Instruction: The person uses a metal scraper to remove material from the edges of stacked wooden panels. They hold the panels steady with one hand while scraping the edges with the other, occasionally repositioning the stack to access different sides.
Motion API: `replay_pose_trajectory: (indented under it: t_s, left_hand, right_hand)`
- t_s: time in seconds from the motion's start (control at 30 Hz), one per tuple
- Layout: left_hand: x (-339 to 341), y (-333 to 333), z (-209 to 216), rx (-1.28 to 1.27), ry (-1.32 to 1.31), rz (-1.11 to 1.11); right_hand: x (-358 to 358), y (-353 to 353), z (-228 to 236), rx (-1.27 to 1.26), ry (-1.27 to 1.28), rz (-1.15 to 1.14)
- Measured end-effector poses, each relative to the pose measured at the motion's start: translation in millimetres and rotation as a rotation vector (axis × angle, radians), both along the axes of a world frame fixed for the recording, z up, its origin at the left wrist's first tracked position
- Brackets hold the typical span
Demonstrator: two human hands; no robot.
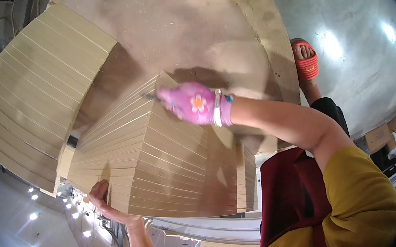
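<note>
A tall stack of flat tan boxes or boards (134, 149) stands in the middle, its layers showing as many thin lines. My right hand (196, 104), in a pink-purple glove with a flower print, is closed at the stack's far upper edge. A short, thin dark tool (150, 97) juts from its fingertips; blur hides its exact kind. My bare left hand (102, 198) rests against the left side of the stack, fingers extended along the surface and holding nothing.
A second tan stack (43, 89) leans at the upper left, close to the first. Brown floor (195, 24) lies beyond, with a grey shiny floor (347, 39) to the right. A foot in a red slipper (307, 65) stands there. Cardboard boxes (382, 136) sit at the far right.
</note>
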State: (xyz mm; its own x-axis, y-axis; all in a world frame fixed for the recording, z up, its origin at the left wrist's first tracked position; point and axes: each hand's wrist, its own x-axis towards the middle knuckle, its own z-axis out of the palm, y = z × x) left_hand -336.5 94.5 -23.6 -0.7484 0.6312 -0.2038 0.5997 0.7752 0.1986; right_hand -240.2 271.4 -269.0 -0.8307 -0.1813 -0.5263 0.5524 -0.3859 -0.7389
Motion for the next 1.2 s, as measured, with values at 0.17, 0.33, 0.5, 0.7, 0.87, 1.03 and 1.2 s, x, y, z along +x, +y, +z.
replay_pose_trajectory:
  t_s: [0.17, 0.33, 0.5, 0.7, 0.87, 1.03, 1.2]
  left_hand:
    - [-3.5, -1.8, 4.5, 0.002, -0.047, -0.024]
    - [1.5, 9.6, 1.9, -0.025, 0.009, -0.052]
    - [-5.6, -4.6, 0.0, 0.015, -0.029, -0.102]
    - [0.4, -10.5, 0.5, 0.019, -0.026, 0.096]
    - [0.6, -7.3, 0.7, 0.019, -0.024, 0.064]
    - [-0.3, 1.1, -0.4, -0.017, -0.011, 0.017]
    - [1.8, -3.4, 3.4, 0.014, -0.061, 0.133]
  right_hand:
    - [-5.6, 8.8, 6.2, 0.158, -0.12, 0.002]
    - [-8.5, 27.1, 84.5, 0.14, 0.152, 0.23]
    - [-15.4, 21.6, 29.8, 0.294, -0.058, 0.164]
    - [8.0, -5.1, 9.1, -0.164, -0.205, -0.228]
    - [-24.4, 22.8, -5.7, -0.41, -0.73, -0.362]
    - [-13.0, 2.6, -19.1, -0.019, -0.164, -0.07]
    - [-10.8, 20.4, 0.1, -0.858, -0.644, -0.373]
